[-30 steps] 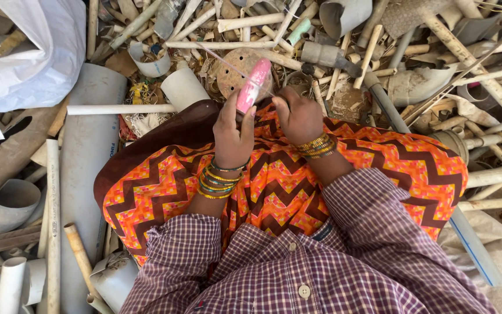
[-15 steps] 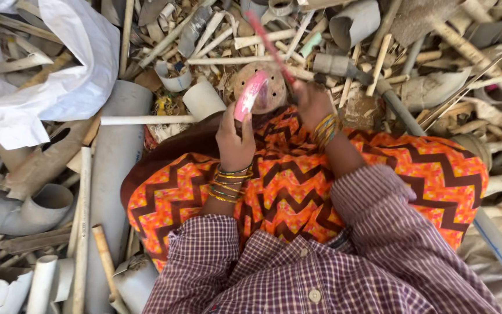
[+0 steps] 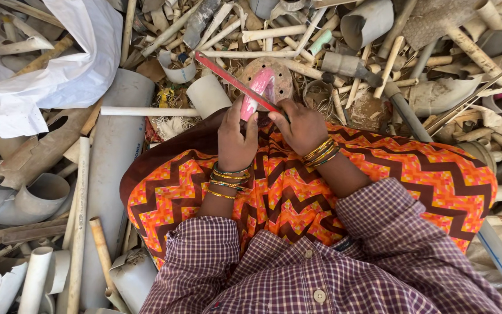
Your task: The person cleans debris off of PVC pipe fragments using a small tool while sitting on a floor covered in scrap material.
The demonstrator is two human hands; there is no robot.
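My left hand (image 3: 236, 139) grips a pink plastic piece (image 3: 257, 93), held upright over my lap. My right hand (image 3: 300, 125) holds a thin red blade (image 3: 233, 81) that slants up to the left, its edge laid across the pink piece. Both wrists carry gold and coloured bangles. Just behind the pink piece lies a round, dirty, perforated disc (image 3: 277, 72). My lap is covered by orange and brown zigzag cloth (image 3: 286, 192).
Broken plastic pipes and scrap lie all around. A thick grey pipe (image 3: 111, 168) runs along my left, a white sack (image 3: 47, 64) sits at the upper left, a white pipe stub (image 3: 209, 94) stands near my left hand, and a grey pipe fitting (image 3: 350, 65) lies beyond my right hand.
The red blade has come into view in my right hand and now lies across the pink piece. Both hands have lifted slightly, and the view has shifted to the left.
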